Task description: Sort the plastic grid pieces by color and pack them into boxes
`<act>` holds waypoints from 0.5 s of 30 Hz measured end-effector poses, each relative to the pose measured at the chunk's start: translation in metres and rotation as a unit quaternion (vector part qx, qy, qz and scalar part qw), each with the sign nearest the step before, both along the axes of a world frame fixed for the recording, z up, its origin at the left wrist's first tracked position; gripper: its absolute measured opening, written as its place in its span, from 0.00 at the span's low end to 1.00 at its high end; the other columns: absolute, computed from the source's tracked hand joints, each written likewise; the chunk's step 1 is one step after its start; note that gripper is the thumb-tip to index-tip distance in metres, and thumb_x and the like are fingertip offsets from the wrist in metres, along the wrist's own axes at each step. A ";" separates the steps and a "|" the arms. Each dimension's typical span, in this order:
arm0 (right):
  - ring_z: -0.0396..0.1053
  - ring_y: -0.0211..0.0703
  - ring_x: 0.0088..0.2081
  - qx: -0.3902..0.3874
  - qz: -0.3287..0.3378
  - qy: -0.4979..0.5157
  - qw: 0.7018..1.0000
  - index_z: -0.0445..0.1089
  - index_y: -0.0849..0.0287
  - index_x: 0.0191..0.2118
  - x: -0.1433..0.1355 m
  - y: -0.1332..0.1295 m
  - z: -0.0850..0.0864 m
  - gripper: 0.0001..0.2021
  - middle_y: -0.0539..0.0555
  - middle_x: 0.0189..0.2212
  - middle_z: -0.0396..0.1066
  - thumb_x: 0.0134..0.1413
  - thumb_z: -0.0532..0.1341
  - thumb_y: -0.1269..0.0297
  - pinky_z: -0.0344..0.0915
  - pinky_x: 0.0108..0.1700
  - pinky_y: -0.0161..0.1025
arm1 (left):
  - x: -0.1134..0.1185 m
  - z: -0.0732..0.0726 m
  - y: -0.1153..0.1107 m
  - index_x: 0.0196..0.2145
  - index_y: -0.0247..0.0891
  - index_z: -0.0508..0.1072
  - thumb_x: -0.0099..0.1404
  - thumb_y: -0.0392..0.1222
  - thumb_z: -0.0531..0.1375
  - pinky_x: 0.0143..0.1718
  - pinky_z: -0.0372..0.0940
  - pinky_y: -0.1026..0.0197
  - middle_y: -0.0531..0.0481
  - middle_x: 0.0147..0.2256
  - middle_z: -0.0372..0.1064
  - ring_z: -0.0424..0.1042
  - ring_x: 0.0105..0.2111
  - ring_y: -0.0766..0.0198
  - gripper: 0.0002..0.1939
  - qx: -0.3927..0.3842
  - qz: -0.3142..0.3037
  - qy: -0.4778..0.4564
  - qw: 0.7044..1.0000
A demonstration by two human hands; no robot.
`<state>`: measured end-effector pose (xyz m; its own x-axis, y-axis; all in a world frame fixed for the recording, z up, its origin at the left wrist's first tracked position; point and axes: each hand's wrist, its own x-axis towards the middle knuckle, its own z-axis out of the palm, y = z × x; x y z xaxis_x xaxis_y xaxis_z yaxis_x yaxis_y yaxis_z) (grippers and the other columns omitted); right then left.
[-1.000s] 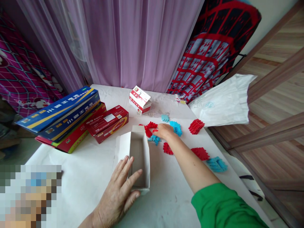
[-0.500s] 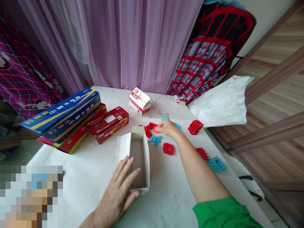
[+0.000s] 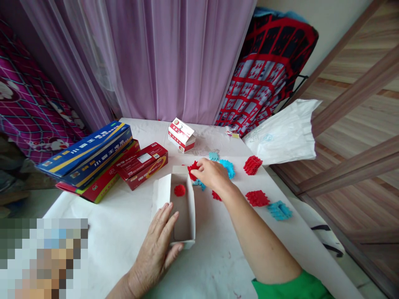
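Note:
An open white cardboard box (image 3: 183,222) lies on the table in front of me, its flap folded out to the left. Inside it, near the far end, is a single red toothed plastic piece (image 3: 180,190). My left hand (image 3: 157,245) rests on the box's left wall with fingers stretched out and the thumb by the near corner. Just beyond the box's right side, my right hand (image 3: 212,174) pinches a red toothed building piece (image 3: 193,169). Partly hidden under that hand are a blue piece (image 3: 199,184) and another red piece (image 3: 216,195).
Blue pieces (image 3: 227,168) and red stacks (image 3: 252,165) lie right of my hand, with a red stack (image 3: 257,198) and a blue one (image 3: 279,211) nearer. A small red-and-white box (image 3: 181,136) stands behind. Blue boxes (image 3: 90,147) and a dark-red box (image 3: 143,166) sit left.
A red piece now lies inside the white box, which held nothing before. My right hand has shifted a little left and is at another red piece. My left hand stays on the box.

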<state>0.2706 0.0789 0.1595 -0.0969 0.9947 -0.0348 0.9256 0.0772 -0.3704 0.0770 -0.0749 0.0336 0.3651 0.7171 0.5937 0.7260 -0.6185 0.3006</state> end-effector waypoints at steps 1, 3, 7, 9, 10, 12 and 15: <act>0.74 0.47 0.45 0.024 -0.020 -0.036 0.999 0.75 0.54 0.43 0.007 -0.001 0.002 0.12 0.54 0.41 0.78 0.57 0.63 0.55 0.65 0.43 0.38 | 0.000 0.000 0.000 0.68 0.35 0.50 0.71 0.49 0.52 0.63 0.60 0.48 0.34 0.67 0.50 0.50 0.68 0.50 0.32 0.001 0.001 0.002 1.000; 0.74 0.47 0.45 0.033 -0.041 -0.071 0.996 0.76 0.53 0.41 0.023 -0.004 0.003 0.11 0.54 0.42 0.79 0.60 0.60 0.55 0.65 0.43 0.38 | 0.000 0.000 0.000 0.68 0.35 0.50 0.71 0.49 0.51 0.63 0.60 0.48 0.35 0.67 0.50 0.50 0.68 0.51 0.32 0.003 0.000 0.005 1.000; 0.74 0.46 0.45 -0.003 -0.037 -0.107 0.994 0.77 0.52 0.39 0.059 -0.012 -0.009 0.10 0.52 0.42 0.79 0.60 0.58 0.60 0.64 0.42 0.37 | 0.000 0.000 0.000 0.68 0.37 0.51 0.71 0.48 0.51 0.63 0.60 0.48 0.37 0.68 0.50 0.50 0.68 0.51 0.31 0.003 -0.004 0.007 1.000; 0.74 0.46 0.47 -0.036 -0.024 -0.123 0.991 0.77 0.52 0.40 0.076 -0.015 -0.021 0.09 0.52 0.43 0.79 0.59 0.59 0.62 0.65 0.44 0.37 | 0.000 0.000 0.001 0.68 0.38 0.51 0.71 0.48 0.51 0.62 0.60 0.48 0.37 0.68 0.49 0.50 0.68 0.50 0.31 0.000 -0.003 0.005 1.000; 0.74 0.47 0.48 -0.054 -0.012 -0.127 0.990 0.77 0.52 0.42 0.083 -0.016 -0.027 0.10 0.52 0.44 0.78 0.59 0.59 0.62 0.65 0.45 0.38 | 0.000 0.000 0.001 0.68 0.39 0.51 0.71 0.48 0.51 0.62 0.61 0.47 0.38 0.68 0.49 0.50 0.68 0.50 0.31 0.000 -0.004 0.006 1.000; 0.72 0.49 0.51 -0.083 0.023 -0.130 0.988 0.75 0.54 0.48 0.095 -0.019 -0.041 0.14 0.54 0.49 0.76 0.56 0.62 0.62 0.64 0.50 0.39 | -0.001 0.000 0.002 0.68 0.39 0.51 0.72 0.48 0.51 0.62 0.60 0.47 0.38 0.69 0.48 0.49 0.68 0.50 0.31 0.002 -0.008 0.009 1.000; 0.66 0.53 0.58 -0.087 0.092 -0.127 0.984 0.68 0.58 0.57 0.107 -0.024 -0.063 0.27 0.60 0.58 0.69 0.50 0.66 0.62 0.61 0.57 0.42 | -0.001 -0.001 0.002 0.68 0.39 0.51 0.72 0.48 0.51 0.62 0.60 0.48 0.38 0.69 0.47 0.48 0.69 0.50 0.30 -0.001 -0.011 0.008 1.000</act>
<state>0.3775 0.0551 0.0968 -0.2403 0.9382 -0.2492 0.9664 0.2071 -0.1521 0.0760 -0.0728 0.0331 0.3904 0.7097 0.5865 0.7168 -0.6340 0.2900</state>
